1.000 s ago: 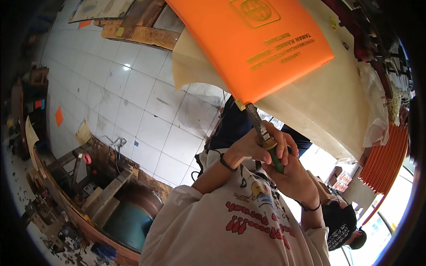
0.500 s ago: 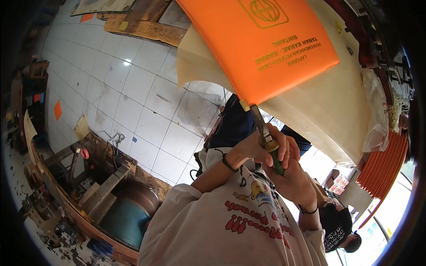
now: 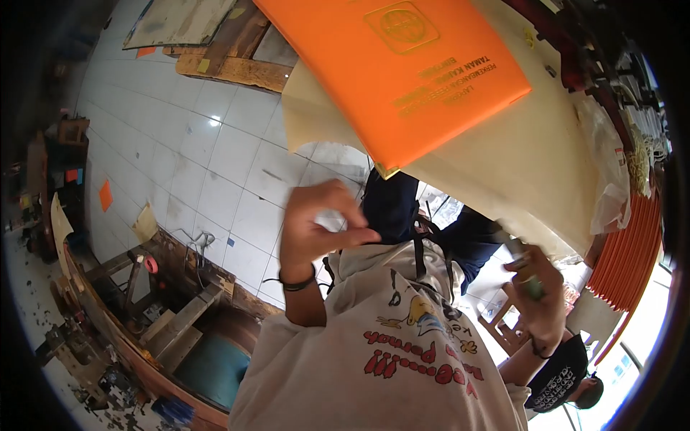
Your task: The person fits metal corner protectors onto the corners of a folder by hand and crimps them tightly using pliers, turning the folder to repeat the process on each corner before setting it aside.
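Observation:
An orange folder (image 3: 424,86) with gold lettering and an emblem lies on a pale sheet over the table. A small brass corner piece (image 3: 387,172) sits on its near corner. My left hand (image 3: 320,219) is in the air left of that corner, its thumb and forefinger curled together in a ring. Whatever may be between those fingertips is too small to make out. Away to the right, my right hand (image 3: 535,291) is closed around pliers with green grips (image 3: 530,284), slightly blurred and apart from the folder.
A stack of orange covers (image 3: 625,251) stands at the right, beside a clear plastic bag (image 3: 600,165). Another person in a black shirt (image 3: 557,377) is at lower right. A wooden bench (image 3: 237,72) is at upper left, with a machine having a teal drum (image 3: 212,366) at lower left.
The pliers have come off the folder's corner. My hands have parted: the left moved left and up, and the right moved right with the pliers.

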A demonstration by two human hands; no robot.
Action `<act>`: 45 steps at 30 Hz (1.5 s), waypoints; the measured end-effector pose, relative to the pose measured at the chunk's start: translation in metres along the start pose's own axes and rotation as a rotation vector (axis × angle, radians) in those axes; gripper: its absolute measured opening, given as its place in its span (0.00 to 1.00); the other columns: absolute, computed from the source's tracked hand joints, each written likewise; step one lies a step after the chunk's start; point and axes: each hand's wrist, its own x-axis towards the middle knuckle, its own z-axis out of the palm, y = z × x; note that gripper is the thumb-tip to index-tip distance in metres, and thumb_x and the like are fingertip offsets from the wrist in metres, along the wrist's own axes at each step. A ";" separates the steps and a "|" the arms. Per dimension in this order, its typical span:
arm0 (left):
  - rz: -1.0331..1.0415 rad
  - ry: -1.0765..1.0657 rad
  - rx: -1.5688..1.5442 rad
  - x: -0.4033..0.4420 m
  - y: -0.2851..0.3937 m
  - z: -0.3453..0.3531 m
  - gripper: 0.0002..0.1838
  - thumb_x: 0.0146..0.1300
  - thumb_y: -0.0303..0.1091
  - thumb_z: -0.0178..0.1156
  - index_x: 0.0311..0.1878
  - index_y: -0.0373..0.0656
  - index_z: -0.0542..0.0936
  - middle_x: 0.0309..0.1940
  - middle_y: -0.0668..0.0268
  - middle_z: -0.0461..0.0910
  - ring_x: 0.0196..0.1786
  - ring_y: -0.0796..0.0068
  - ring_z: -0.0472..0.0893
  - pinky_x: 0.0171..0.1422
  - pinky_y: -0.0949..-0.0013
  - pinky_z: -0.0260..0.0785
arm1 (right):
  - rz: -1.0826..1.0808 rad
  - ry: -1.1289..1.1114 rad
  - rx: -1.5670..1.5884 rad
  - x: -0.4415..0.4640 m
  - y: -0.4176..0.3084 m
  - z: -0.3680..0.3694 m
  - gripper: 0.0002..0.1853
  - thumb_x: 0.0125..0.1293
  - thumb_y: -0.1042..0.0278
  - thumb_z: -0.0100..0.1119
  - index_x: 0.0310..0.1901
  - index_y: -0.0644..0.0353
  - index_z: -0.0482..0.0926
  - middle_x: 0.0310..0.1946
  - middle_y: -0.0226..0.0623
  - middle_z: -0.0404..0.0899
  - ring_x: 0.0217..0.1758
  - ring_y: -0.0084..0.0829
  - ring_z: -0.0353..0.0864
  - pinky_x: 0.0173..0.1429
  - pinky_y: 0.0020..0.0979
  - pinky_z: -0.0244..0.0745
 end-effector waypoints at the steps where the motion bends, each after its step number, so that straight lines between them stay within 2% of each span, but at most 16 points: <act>1: 0.089 0.136 0.066 0.005 0.010 -0.005 0.15 0.36 0.27 0.81 0.24 0.42 0.81 0.22 0.68 0.80 0.24 0.75 0.77 0.33 0.71 0.67 | 0.110 0.187 0.041 0.000 -0.005 -0.002 0.13 0.62 0.79 0.57 0.49 0.64 0.76 0.43 0.41 0.80 0.46 0.30 0.80 0.52 0.31 0.74; 2: 0.178 0.227 0.340 0.015 0.021 -0.007 0.16 0.34 0.28 0.82 0.25 0.42 0.83 0.25 0.67 0.80 0.30 0.72 0.79 0.36 0.67 0.71 | 0.205 0.371 0.097 0.000 -0.009 -0.004 0.06 0.64 0.75 0.59 0.42 0.63 0.79 0.39 0.40 0.80 0.45 0.29 0.80 0.51 0.31 0.75; 3: 0.284 0.176 0.564 0.020 0.017 -0.015 0.21 0.35 0.36 0.81 0.36 0.46 0.87 0.39 0.65 0.83 0.46 0.65 0.81 0.52 0.60 0.75 | 0.115 0.487 -0.131 0.001 0.022 -0.014 0.08 0.66 0.73 0.59 0.46 0.64 0.79 0.41 0.38 0.80 0.45 0.26 0.78 0.51 0.32 0.74; 4: 0.286 0.083 0.699 0.031 0.021 -0.016 0.24 0.35 0.39 0.80 0.40 0.46 0.86 0.43 0.65 0.83 0.51 0.62 0.80 0.57 0.56 0.72 | 0.144 0.474 -0.259 0.012 0.021 -0.025 0.11 0.66 0.72 0.61 0.49 0.64 0.80 0.47 0.38 0.80 0.47 0.30 0.80 0.53 0.34 0.75; 6: 0.288 -0.096 0.975 0.056 0.035 -0.015 0.30 0.35 0.43 0.78 0.47 0.47 0.86 0.52 0.65 0.82 0.60 0.56 0.77 0.67 0.49 0.66 | -0.075 0.646 -0.658 0.027 0.059 -0.041 0.15 0.63 0.66 0.66 0.49 0.62 0.81 0.53 0.40 0.78 0.48 0.38 0.82 0.53 0.39 0.76; 9: 0.296 -0.247 0.999 0.073 0.019 -0.015 0.35 0.36 0.45 0.75 0.54 0.52 0.84 0.62 0.70 0.78 0.68 0.57 0.71 0.75 0.47 0.55 | -0.100 0.717 -0.714 0.044 0.075 -0.051 0.18 0.59 0.62 0.70 0.49 0.59 0.82 0.55 0.42 0.77 0.53 0.45 0.80 0.56 0.43 0.75; 12: 0.347 -0.251 0.984 0.080 0.008 -0.004 0.32 0.39 0.46 0.74 0.53 0.52 0.85 0.62 0.70 0.77 0.65 0.60 0.74 0.75 0.50 0.56 | -0.096 0.747 -0.779 0.054 0.076 -0.053 0.19 0.57 0.59 0.71 0.48 0.56 0.83 0.55 0.41 0.77 0.55 0.46 0.78 0.58 0.45 0.73; 13: 0.394 -0.204 1.041 0.080 0.011 0.008 0.30 0.42 0.50 0.73 0.52 0.53 0.85 0.59 0.71 0.80 0.59 0.62 0.77 0.70 0.54 0.63 | -0.104 0.754 -0.754 0.058 0.077 -0.052 0.19 0.56 0.59 0.72 0.48 0.56 0.83 0.55 0.41 0.78 0.55 0.46 0.78 0.58 0.45 0.72; 17: 0.563 -0.037 1.084 0.083 -0.007 0.066 0.28 0.45 0.57 0.72 0.50 0.55 0.86 0.49 0.76 0.83 0.45 0.69 0.76 0.52 0.63 0.65 | -0.160 0.808 -0.633 0.067 0.083 -0.052 0.19 0.55 0.58 0.72 0.46 0.57 0.83 0.52 0.41 0.79 0.56 0.46 0.77 0.60 0.44 0.71; 22: 0.473 -0.018 0.997 0.091 0.003 0.122 0.20 0.48 0.50 0.74 0.43 0.51 0.87 0.42 0.74 0.83 0.42 0.70 0.76 0.50 0.63 0.64 | -0.263 1.014 -0.595 0.075 0.080 -0.042 0.19 0.51 0.62 0.75 0.44 0.58 0.83 0.50 0.40 0.79 0.56 0.45 0.76 0.60 0.44 0.70; 24: 0.472 -0.103 0.845 0.095 0.008 0.102 0.17 0.51 0.47 0.74 0.41 0.50 0.86 0.42 0.74 0.83 0.42 0.68 0.77 0.50 0.62 0.64 | -0.294 1.051 -0.600 0.071 0.072 -0.036 0.16 0.50 0.67 0.75 0.41 0.57 0.83 0.48 0.37 0.80 0.55 0.42 0.76 0.58 0.42 0.70; 26: 0.421 0.033 0.987 0.100 0.018 0.066 0.12 0.54 0.42 0.72 0.39 0.48 0.86 0.39 0.72 0.84 0.44 0.68 0.78 0.51 0.61 0.65 | -0.313 1.045 -0.540 0.065 0.064 -0.023 0.15 0.50 0.69 0.75 0.40 0.56 0.83 0.47 0.36 0.80 0.54 0.40 0.77 0.57 0.40 0.70; 28: 0.271 0.255 1.121 0.107 0.015 0.015 0.13 0.62 0.40 0.66 0.44 0.42 0.84 0.46 0.62 0.82 0.49 0.60 0.78 0.56 0.56 0.66 | -0.359 0.883 -0.195 0.064 0.058 0.000 0.12 0.51 0.73 0.73 0.38 0.57 0.83 0.43 0.36 0.81 0.50 0.38 0.78 0.57 0.39 0.68; 31: 0.145 0.544 1.328 0.118 -0.011 -0.070 0.19 0.70 0.43 0.57 0.52 0.38 0.82 0.54 0.55 0.78 0.54 0.52 0.77 0.62 0.54 0.66 | -0.345 0.748 -0.156 0.075 0.031 0.028 0.15 0.52 0.64 0.74 0.42 0.55 0.84 0.40 0.33 0.82 0.47 0.36 0.77 0.55 0.37 0.64; 34: -0.111 0.381 1.084 0.124 -0.012 -0.099 0.21 0.71 0.45 0.54 0.55 0.38 0.81 0.53 0.55 0.78 0.55 0.51 0.77 0.62 0.56 0.68 | -0.379 0.753 -0.258 0.091 0.024 0.032 0.18 0.51 0.58 0.75 0.42 0.54 0.84 0.40 0.30 0.82 0.45 0.33 0.77 0.53 0.36 0.62; 45: -0.247 0.457 0.982 0.074 0.007 -0.075 0.18 0.69 0.40 0.60 0.54 0.37 0.82 0.44 0.60 0.79 0.44 0.70 0.79 0.53 0.69 0.71 | -0.356 0.802 -0.088 0.096 0.031 0.026 0.23 0.50 0.70 0.75 0.48 0.65 0.81 0.42 0.42 0.80 0.44 0.40 0.80 0.50 0.38 0.74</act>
